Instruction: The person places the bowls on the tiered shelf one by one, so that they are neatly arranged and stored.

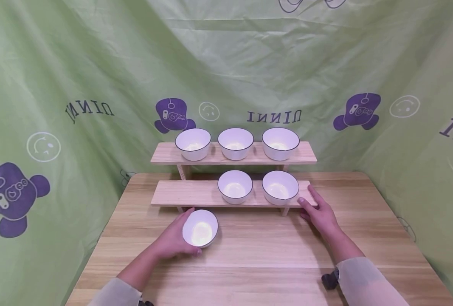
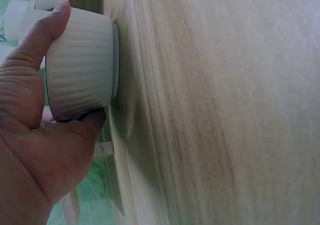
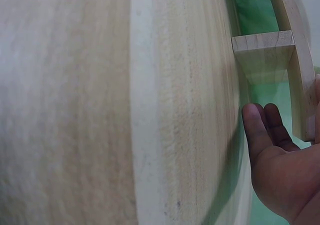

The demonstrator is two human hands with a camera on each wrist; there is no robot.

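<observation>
From the left wrist, bowl (image 2: pixel 82 62) shows ribbed sides.

The bowls (image 1: pixel 200 228) are white inside with thin dark rims; the one seen from the left wrist is white outside with fine vertical ribbing. The shelf (image 1: pixel 188 193) and table (image 1: pixel 272 250) are pale striped wood. The backdrop (image 1: pixel 96 76) is light green, printed with purple figures and dark lettering. The sleeves (image 1: pixel 364 280) are pale beige.
</observation>
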